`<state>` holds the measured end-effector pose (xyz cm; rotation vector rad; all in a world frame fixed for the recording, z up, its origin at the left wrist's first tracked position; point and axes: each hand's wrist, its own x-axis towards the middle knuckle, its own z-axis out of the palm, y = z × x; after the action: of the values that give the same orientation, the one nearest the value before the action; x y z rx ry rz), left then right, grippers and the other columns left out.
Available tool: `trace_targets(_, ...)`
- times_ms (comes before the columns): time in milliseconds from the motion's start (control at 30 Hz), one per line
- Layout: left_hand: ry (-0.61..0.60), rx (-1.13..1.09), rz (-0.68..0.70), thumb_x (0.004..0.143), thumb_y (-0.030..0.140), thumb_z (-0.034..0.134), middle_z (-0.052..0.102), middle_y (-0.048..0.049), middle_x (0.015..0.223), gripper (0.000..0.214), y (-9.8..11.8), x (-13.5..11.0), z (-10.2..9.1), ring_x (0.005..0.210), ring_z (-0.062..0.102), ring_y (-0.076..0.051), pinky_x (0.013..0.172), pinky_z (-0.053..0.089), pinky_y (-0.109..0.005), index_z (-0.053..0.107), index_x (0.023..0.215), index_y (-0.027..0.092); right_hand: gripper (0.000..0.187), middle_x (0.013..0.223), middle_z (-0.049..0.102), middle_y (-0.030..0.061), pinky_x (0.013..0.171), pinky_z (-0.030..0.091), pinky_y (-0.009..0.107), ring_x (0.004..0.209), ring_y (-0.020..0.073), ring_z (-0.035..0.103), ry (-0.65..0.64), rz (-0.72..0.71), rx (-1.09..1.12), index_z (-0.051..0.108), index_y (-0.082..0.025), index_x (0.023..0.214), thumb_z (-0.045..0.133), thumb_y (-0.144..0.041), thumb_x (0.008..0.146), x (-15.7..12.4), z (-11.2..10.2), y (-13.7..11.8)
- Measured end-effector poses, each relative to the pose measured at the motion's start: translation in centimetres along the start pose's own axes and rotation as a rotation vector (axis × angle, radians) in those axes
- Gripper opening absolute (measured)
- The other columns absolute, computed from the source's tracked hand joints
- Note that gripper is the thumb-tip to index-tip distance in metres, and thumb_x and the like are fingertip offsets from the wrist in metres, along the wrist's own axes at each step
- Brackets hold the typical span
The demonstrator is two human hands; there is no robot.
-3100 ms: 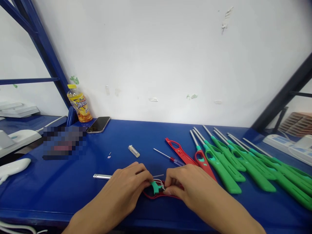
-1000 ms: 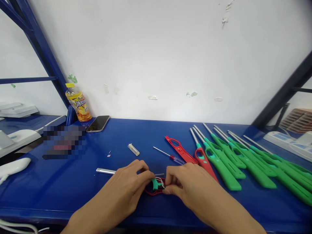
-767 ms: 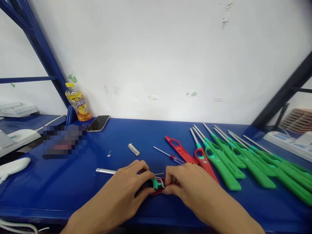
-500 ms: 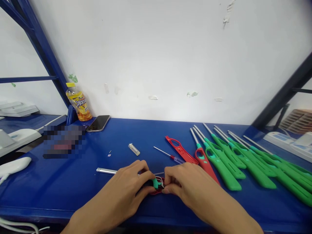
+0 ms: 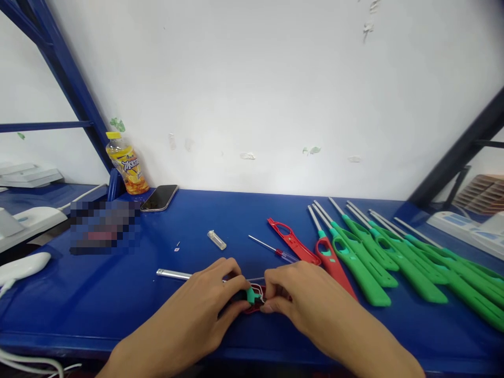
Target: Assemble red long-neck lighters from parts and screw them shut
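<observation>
In front of me lies an opened red long-nosed lighter half-shell [image 5: 252, 311], with its silver tube [image 5: 173, 274] sticking out to the left from behind my left hand. My left hand [image 5: 214, 299] pinches a turquoise trigger [image 5: 251, 295] in the shell between thumb and fingers. Closed at the shell's right part, my right hand [image 5: 295, 294] has thumb and index finger together beside a thin white wire [image 5: 258, 287]; what sits between those fingertips is hidden. Beyond the hands lie the loose red shell half [image 5: 293, 241], a screwdriver [image 5: 275, 250] and a small clear plastic tank [image 5: 217, 240].
Several green lighters [image 5: 362, 273] and a red lighter [image 5: 333, 262] lie in a row to the right. A phone [image 5: 160, 198] and a drink bottle [image 5: 128, 168] stand at the back left of the blue table [image 5: 98, 299]. Tiny bits [image 5: 177, 249] lie left of the tank.
Hardly anything differs. Both hands stay at the red shell, with the right fingertips shifted very slightly left; the view has moved a little.
</observation>
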<state>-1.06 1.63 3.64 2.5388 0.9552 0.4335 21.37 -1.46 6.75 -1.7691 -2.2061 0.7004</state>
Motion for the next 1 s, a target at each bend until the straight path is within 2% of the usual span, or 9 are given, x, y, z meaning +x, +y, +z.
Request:
trace_targets(233,0.004,-0.030,-0.001,0.104,0.014,0.057,0.060,-0.0002,0.114,0.017,-0.13,-0.17,0.07,0.100,0.064,-0.019,0.089,0.052,-0.035,0.066,0.109,0.028,0.014,0.069,0.068,-0.0068,0.057,0.024,0.028,0.062,0.0119,0.052,-0.001,0.069,0.021,0.069,-0.025,0.078,0.078,-0.021,0.087,-0.23,-0.05,-0.08)
trace_targets(367,0.004,-0.035,0.001,0.104,0.013,0.057,0.060,-0.0007,0.116,0.018,-0.11,-0.09,0.05,0.102,0.064,-0.020,0.091,0.052,-0.035,0.066,0.109,0.028,0.015,0.073,0.069,-0.0068,0.058,0.024,0.027,0.067,0.0124,0.055,0.014,0.060,0.025,0.068,-0.025,0.079,0.078,-0.021,0.088,-0.31,-0.01,-0.05)
trace_targets(533,0.003,-0.044,0.013,0.104,0.013,0.057,0.060,-0.0007,0.114,0.018,0.00,-0.13,-0.12,0.101,0.064,-0.019,0.090,0.052,-0.034,0.067,0.108,0.028,0.013,0.071,0.070,-0.0063,0.057,0.022,0.029,0.064,0.0126,0.055,-0.006,0.067,0.012,0.069,-0.025,0.080,0.078,-0.020,0.088,-0.25,-0.24,-0.21)
trace_targets(700,0.003,-0.048,0.004,0.104,0.015,0.058,0.060,-0.0003,0.115,0.017,-0.02,-0.17,-0.09,0.100,0.064,-0.018,0.090,0.052,-0.033,0.068,0.107,0.028,0.012,0.075,0.073,-0.0078,0.060,0.030,0.025,0.068,0.0120,0.059,-0.004,0.002,0.117,0.071,-0.026,0.080,0.077,-0.021,0.089,-0.52,-0.28,0.23)
trace_targets(833,0.002,-0.038,0.005,0.106,0.018,0.057,0.060,-0.0009,0.114,0.016,-0.18,-0.09,0.06,0.099,0.064,-0.019,0.089,0.052,-0.034,0.069,0.109,0.028,0.018,0.068,0.069,-0.0082,0.059,0.029,0.025,0.062,0.0109,0.054,0.016,-0.041,0.102,0.071,-0.026,0.076,0.071,-0.013,0.090,-0.50,-0.25,0.65)
trace_targets(1000,-0.004,-0.049,0.006,0.106,0.018,0.056,0.060,-0.0010,0.116,0.018,-0.32,-0.16,0.16,0.100,0.064,-0.018,0.091,0.053,-0.034,0.070,0.111,0.029,0.015,0.069,0.070,-0.0077,0.058,0.029,0.024,0.062,0.0107,0.054,-0.011,-0.003,0.109,0.072,-0.025,0.077,0.074,-0.014,0.086,-0.24,-0.29,0.39)
